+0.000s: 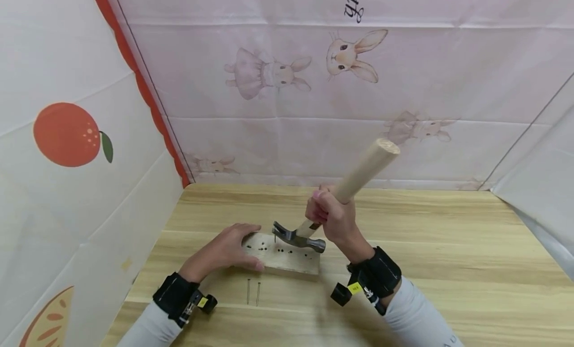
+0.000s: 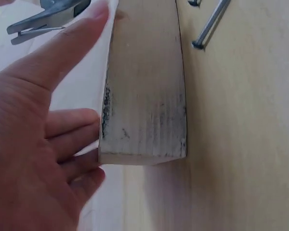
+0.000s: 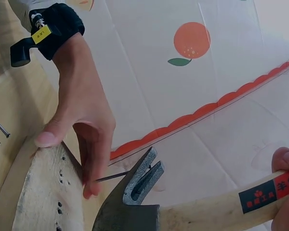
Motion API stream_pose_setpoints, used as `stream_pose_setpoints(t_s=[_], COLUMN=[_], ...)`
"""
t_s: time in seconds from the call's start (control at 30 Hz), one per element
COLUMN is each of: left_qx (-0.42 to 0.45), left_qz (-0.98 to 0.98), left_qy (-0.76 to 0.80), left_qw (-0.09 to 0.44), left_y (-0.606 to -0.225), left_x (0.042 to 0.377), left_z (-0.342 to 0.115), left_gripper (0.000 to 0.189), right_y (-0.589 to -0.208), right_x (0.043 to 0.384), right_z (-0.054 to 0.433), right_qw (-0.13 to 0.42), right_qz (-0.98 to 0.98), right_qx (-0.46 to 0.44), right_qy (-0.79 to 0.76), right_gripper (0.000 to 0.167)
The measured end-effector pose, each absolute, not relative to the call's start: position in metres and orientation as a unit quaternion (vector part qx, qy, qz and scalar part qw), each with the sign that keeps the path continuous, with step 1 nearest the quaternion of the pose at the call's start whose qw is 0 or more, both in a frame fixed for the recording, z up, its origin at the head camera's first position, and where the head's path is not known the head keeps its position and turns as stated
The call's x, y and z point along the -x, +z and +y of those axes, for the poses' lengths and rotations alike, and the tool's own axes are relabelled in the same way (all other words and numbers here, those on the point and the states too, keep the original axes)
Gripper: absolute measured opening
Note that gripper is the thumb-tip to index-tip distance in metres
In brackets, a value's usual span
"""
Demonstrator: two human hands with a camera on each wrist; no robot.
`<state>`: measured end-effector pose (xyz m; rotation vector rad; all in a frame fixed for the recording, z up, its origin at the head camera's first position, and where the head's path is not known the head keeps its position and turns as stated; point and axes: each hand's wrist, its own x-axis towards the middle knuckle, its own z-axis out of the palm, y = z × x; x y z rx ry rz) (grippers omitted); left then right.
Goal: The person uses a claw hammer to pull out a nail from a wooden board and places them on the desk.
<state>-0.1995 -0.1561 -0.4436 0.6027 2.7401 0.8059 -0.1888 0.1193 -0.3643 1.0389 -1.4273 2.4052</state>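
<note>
A claw hammer [image 1: 365, 170] is gripped by my right hand [image 1: 334, 217] low on its wooden handle, close to the metal head. The handle slants up to the right. The claw is at a nail [image 3: 113, 176], whose shaft runs out from the claw slot in the right wrist view. Below lies a wooden block [image 1: 291, 264] with several dark holes or nail heads on its top. My left hand [image 1: 224, 252] holds the block's left end, thumb along the near side and fingers at the far side.
Two loose nails, a left one [image 1: 248, 291] and a right one [image 1: 257, 293], lie on the wooden table [image 1: 448, 267] in front of the block. A printed cloth [image 1: 287, 142] hangs behind the table, and another stands along its left side.
</note>
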Motion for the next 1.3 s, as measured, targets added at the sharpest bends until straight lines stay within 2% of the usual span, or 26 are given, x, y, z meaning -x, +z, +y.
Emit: stream_pose_setpoints(t_s=[0.23,0.47,0.87,1.17,1.3], left_qx=[-0.234,-0.274,-0.313,-0.321,-0.328], left_qz=[0.920,0.890,0.873,0.865,0.862], left_qy=[0.309,0.363,0.373,0.385,0.386], left_qw=[0.062,0.041,0.023,0.012,-0.002], left_y=[-0.439,-0.429,-0.416,-0.419,-0.421], left_x=[0.192,0.180,0.171,0.169,0.168], left_z=[-0.153,-0.141,-0.122,-0.115,-0.113], left_gripper=[0.086,0.058,0.024,0.008,0.007], right_y=[-0.357,-0.352,-0.354,-0.356,-0.358], right_x=[0.178,0.167,0.159,0.157,0.156], right_z=[0.123,0.124,0.125,0.128,0.129], right_qw=[0.082,0.096,0.094,0.089,0.087], right_qz=[-0.479,-0.484,-0.485,-0.476,-0.473], right_qx=[-0.359,-0.372,-0.377,-0.392,-0.397], right_qy=[0.797,0.787,0.784,0.782,0.782], right_gripper=[0.035,0.035,0.034,0.034,0.034])
